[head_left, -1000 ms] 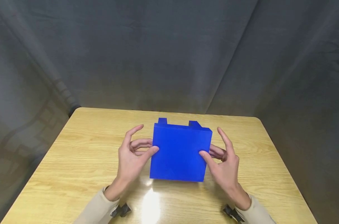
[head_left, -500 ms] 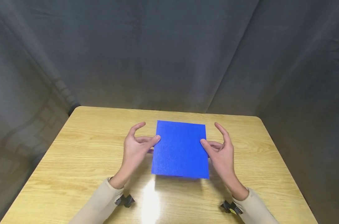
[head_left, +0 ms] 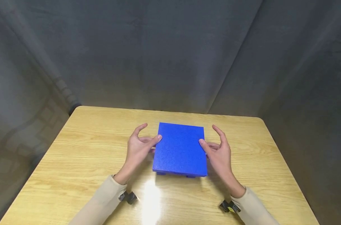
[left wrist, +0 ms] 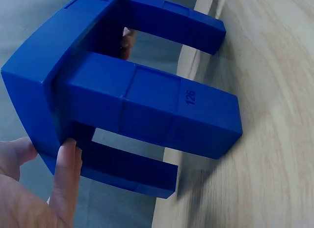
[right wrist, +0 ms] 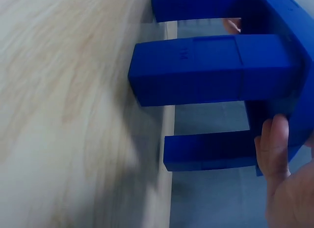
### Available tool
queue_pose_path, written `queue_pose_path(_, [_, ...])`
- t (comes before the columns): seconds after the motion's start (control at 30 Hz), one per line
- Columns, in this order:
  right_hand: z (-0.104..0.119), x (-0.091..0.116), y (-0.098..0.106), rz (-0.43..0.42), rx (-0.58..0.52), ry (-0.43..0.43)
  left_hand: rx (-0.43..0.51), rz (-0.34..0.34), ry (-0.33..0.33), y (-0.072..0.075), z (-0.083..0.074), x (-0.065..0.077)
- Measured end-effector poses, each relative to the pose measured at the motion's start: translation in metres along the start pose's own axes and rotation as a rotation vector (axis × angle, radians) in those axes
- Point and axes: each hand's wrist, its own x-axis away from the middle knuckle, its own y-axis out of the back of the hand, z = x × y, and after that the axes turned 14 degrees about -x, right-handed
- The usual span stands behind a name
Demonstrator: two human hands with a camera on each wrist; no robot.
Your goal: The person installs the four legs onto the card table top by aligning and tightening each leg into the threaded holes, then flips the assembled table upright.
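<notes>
A small blue table-shaped piece [head_left: 179, 149] with a flat square top and block legs stands before me, top side up. My left hand [head_left: 138, 149] grips its left edge, thumb on the top and other fingers beneath. At the right edge, my right hand [head_left: 220, 155] holds it the same way. Both index fingers stick out free of it. In the left wrist view, a leg [left wrist: 157, 105] bears dark digits and points at the wooden surface. The right wrist view shows another leg [right wrist: 216, 68] just by the wood. Whether the feet touch the wood, I cannot tell.
The wooden table [head_left: 88, 147] has light grain and a bright glare patch near its front. Dark grey curtains [head_left: 170, 56] hang behind and at both sides. Black wrist devices [head_left: 128, 197] sit by the beige sleeves.
The blue piece has tipped from showing its back legs to lying flat, legs down, and come lower. Both hands have kept their hold and moved slightly inward with it.
</notes>
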Motion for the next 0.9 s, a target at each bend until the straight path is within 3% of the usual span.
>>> queue_pose_path(0.6, [-0.010, -0.006, -0.001, 0.058, 0.069, 0.015, -0.095, -0.031, -0.047, -0.001, 0.007, -0.001])
queue_pose_path(0.73, [-0.012, -0.007, 0.006, 0.104, 0.128, 0.053, -0.129, -0.023, -0.115, 0.000, 0.010, -0.001])
queue_pose_path(0.9, [-0.008, -0.012, 0.020, 0.202, 0.359, 0.178, -0.316, -0.054, -0.267, 0.017, 0.014, -0.006])
